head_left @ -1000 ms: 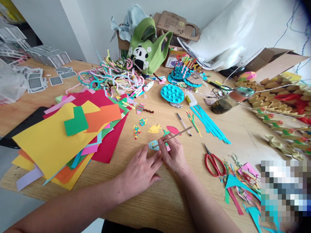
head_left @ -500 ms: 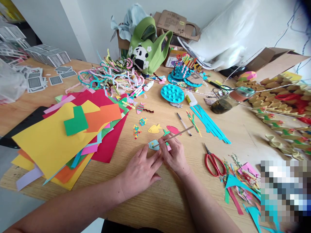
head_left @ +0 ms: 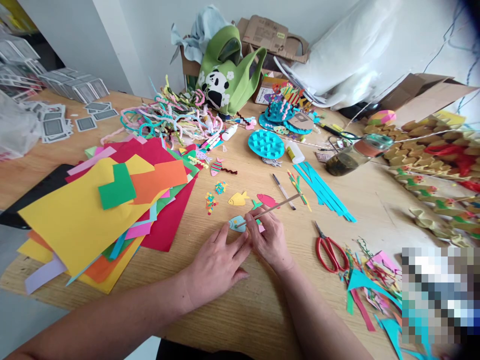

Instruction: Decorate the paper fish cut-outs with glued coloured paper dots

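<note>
A light blue paper fish (head_left: 236, 223) lies on the table. My left hand (head_left: 221, 257) rests beside it, fingers spread, with fingertips touching its edge. A thin wooden stick (head_left: 284, 202) is pinched in my right hand (head_left: 267, 235), its tip on a small green dot on the fish. Above lie a yellow paper fish (head_left: 239, 199) and a red paper fish (head_left: 267, 200); a green one is partly hidden by my right hand. Small coloured paper dots (head_left: 210, 203) lie in a pile to the left.
Coloured paper sheets (head_left: 78, 210) are stacked at left, with pipe cleaners (head_left: 172, 117) behind. Red-handled scissors (head_left: 330, 252) and paper scraps (head_left: 375, 280) lie at right. Farther back are a blue disc (head_left: 266, 144), a glue stick (head_left: 295, 152), blue strips (head_left: 326, 192) and a jar (head_left: 356, 155).
</note>
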Tool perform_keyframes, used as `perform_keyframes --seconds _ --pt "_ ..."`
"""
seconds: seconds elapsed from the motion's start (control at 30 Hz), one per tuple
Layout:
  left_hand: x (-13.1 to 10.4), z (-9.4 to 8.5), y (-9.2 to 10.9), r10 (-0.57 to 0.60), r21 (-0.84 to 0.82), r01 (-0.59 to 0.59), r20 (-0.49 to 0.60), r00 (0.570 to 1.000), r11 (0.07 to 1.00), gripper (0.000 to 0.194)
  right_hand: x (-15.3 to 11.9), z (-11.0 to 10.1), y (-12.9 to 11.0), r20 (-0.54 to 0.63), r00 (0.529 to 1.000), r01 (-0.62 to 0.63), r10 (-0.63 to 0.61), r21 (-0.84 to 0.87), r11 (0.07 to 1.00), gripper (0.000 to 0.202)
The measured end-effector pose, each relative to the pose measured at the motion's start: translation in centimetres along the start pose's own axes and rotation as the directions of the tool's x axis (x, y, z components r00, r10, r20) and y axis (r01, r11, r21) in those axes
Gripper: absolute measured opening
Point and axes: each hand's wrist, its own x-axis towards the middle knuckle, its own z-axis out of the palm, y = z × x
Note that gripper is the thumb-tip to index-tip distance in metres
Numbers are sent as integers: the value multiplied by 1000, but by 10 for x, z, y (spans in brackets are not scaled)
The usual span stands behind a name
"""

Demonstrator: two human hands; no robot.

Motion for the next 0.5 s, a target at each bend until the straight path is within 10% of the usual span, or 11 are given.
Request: perform_keyframes --seconds 0.5 --pt "-1 5 1 -66 -46 63 -50 997 997 60 0 1 2 11 1000 -11 11 5 1000 16"
